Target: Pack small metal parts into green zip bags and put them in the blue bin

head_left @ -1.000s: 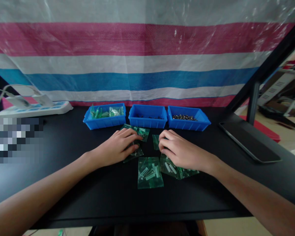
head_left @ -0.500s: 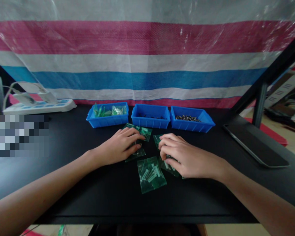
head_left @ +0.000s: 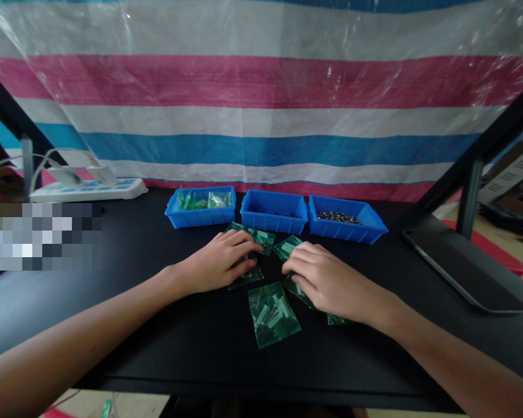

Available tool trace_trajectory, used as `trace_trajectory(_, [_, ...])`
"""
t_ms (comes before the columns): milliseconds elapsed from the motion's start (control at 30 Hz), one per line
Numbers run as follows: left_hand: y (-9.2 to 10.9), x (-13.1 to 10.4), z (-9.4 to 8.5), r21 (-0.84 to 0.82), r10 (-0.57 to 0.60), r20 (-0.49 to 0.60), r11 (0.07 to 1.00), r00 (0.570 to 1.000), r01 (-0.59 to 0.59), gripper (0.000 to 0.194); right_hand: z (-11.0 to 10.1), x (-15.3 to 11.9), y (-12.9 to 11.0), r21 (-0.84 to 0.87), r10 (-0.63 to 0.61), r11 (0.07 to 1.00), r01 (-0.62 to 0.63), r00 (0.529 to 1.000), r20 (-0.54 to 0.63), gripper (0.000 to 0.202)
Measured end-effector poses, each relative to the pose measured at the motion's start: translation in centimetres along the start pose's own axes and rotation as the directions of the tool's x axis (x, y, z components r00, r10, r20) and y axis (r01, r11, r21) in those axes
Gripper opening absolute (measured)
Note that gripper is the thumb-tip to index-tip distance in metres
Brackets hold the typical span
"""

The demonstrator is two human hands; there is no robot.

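Note:
My left hand (head_left: 222, 261) rests palm down over a small green clear bag (head_left: 251, 277), its fingers stretched forward and its thumb apart. Another green bag (head_left: 265, 240) lies just past those fingertips. My right hand (head_left: 326, 278) arches over more green bags, fingers bent but parted, fingertips at a bag (head_left: 298, 290) mostly hidden below. Beyond its knuckles is a green bag with pale pieces (head_left: 289, 246), and a bag corner (head_left: 336, 320) shows under the wrist side. Between the hands, nearer me, a flat bag (head_left: 274, 316) holds several pale rod-shaped pieces.
Three blue bins line the back: the left bin (head_left: 200, 218) holds green bags, the middle bin (head_left: 273, 222) a few dark bits, the right bin (head_left: 347, 231) shiny metal parts. A phone (head_left: 462, 270) lies right; a power strip (head_left: 91, 190) sits back left.
The whole view has shifted slightly. My right hand has moved a little relative to the bags, showing more of the far bag and a bag corner by its wrist. My left hand stays over its bag.

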State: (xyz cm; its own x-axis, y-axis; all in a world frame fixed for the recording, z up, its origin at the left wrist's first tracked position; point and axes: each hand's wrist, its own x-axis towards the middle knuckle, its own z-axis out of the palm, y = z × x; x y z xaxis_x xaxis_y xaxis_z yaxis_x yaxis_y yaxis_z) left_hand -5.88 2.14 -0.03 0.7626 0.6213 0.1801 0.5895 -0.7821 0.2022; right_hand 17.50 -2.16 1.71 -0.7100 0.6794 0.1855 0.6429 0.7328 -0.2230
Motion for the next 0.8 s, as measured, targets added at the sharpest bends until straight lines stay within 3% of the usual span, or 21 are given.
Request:
trace_trajectory(100, [0.0,0.0,-0.1,-0.005,0.005,0.0,1.0,1.0,-0.005,0.029,-1.4,-0.5,0.1,-0.016,0.004,1.0,-0.004,1.0,0.012,0.019])
trace_trajectory(233, [-0.1,-0.1,0.0,-0.007,0.027,-0.005,1.0,1.0,-0.027,0.029,-2.6,-1.5,0.6,-0.029,0.058,0.998,-0.055,0.992,0.116,0.039])
trace_trajectory(433, [-0.2,0.0,0.2,0.013,0.026,-0.003,1.0,1.0,-0.026,0.029,-1.5,-1.6,0.8,-0.018,0.106,0.994,-0.105,0.957,0.27,0.053])
trace_trajectory(533, [-0.2,0.0,0.2,0.018,0.027,-0.005,0.999,1.0,-0.027,0.029,-0.9,-1.2,0.7,-0.002,0.093,0.995,-0.095,0.97,0.223,0.049])
trace_trajectory(733, [-0.3,0.0,0.3,0.004,0.026,-0.005,1.0,1.0,-0.026,0.029,-0.4,-0.4,0.6,0.019,0.026,0.999,-0.026,1.0,-0.017,0.01])
trace_trajectory(800, [-0.3,0.0,0.2,-0.003,0.027,-0.011,1.0,1.0,-0.027,0.03,-0.4,-0.1,0.5,0.073,0.044,0.997,-0.039,0.996,-0.078,0.007])
